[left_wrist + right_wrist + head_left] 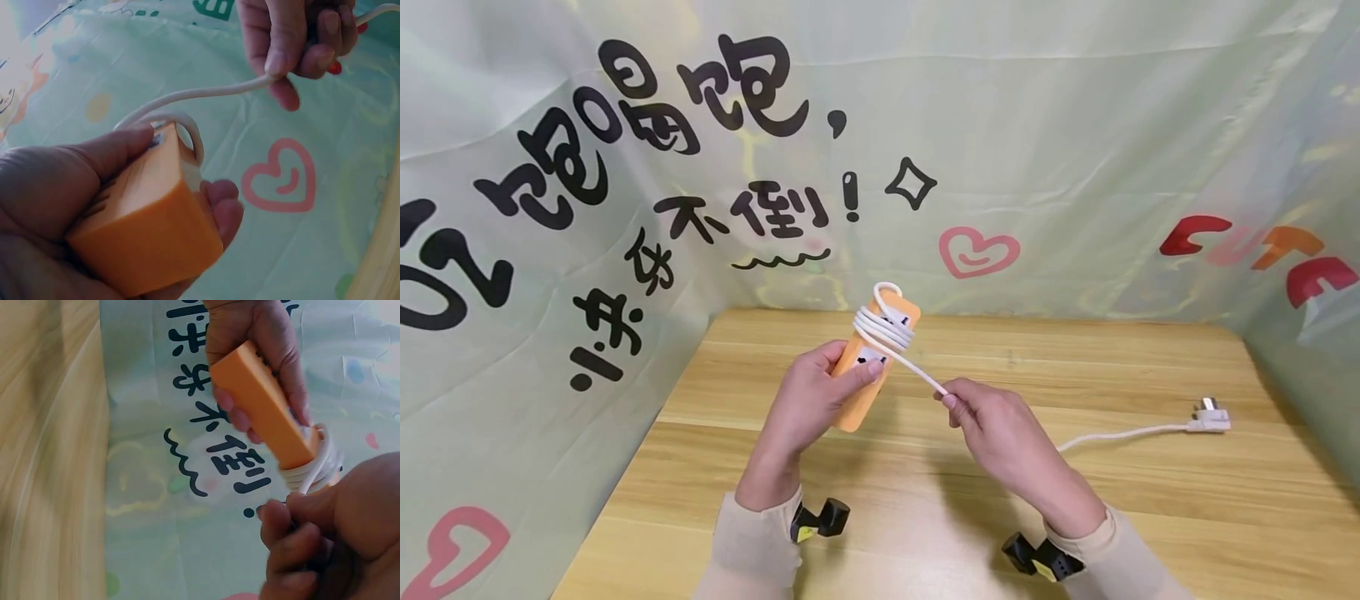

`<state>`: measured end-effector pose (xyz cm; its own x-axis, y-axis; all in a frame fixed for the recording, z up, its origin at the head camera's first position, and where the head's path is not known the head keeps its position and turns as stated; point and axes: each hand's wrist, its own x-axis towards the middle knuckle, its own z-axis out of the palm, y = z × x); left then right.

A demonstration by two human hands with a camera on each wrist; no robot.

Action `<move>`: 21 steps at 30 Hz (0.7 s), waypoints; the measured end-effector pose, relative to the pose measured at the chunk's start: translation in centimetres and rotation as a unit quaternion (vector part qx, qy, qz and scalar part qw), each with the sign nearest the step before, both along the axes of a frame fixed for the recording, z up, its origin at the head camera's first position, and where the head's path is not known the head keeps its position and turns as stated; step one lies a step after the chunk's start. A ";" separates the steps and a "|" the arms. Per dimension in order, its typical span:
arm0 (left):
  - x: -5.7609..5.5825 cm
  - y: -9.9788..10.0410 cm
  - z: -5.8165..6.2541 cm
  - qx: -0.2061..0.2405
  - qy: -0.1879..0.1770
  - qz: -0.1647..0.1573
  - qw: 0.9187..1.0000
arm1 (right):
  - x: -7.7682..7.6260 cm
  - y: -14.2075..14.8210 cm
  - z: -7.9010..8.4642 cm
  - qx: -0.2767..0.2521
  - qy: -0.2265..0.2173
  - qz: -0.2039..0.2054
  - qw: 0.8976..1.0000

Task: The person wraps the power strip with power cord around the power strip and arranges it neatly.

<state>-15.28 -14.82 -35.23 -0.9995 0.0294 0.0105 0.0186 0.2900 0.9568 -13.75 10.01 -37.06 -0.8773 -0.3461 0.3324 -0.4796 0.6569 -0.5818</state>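
Observation:
My left hand (812, 392) grips an orange power strip (852, 412) by its lower part, thumb across its face, and holds it tilted above the table. Several turns of white cord (883, 327) wrap around the strip's upper half, with one loop over its top end. From the wraps a stretch of cord runs taut to my right hand (1007, 429), which pinches it between thumb and fingers. In the left wrist view the strip's plain orange end (150, 244) faces the camera. The right wrist view shows the wraps (309, 472) close to the right fingertips.
The cord's free part lies on the wooden table (1075, 350) to the right, ending in a white plug (1210, 417). A pale green cloth (1075, 167) with lettering and hearts stands behind and at the sides. Each wrist wears a small black camera (1045, 558).

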 end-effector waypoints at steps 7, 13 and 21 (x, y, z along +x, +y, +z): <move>0.3 0.1 0.1 0.046 -0.005 -0.035 0.998 | 0.0 0.1 0.1 -0.004 -0.005 -0.050 0.999; 0.3 -0.1 0.1 0.059 0.002 -0.019 0.998 | -0.1 0.1 0.1 -0.006 -0.002 -0.044 0.999; 0.2 0.0 0.2 0.073 0.012 -0.025 0.997 | -0.3 0.2 -0.1 -0.010 -0.006 -0.017 1.000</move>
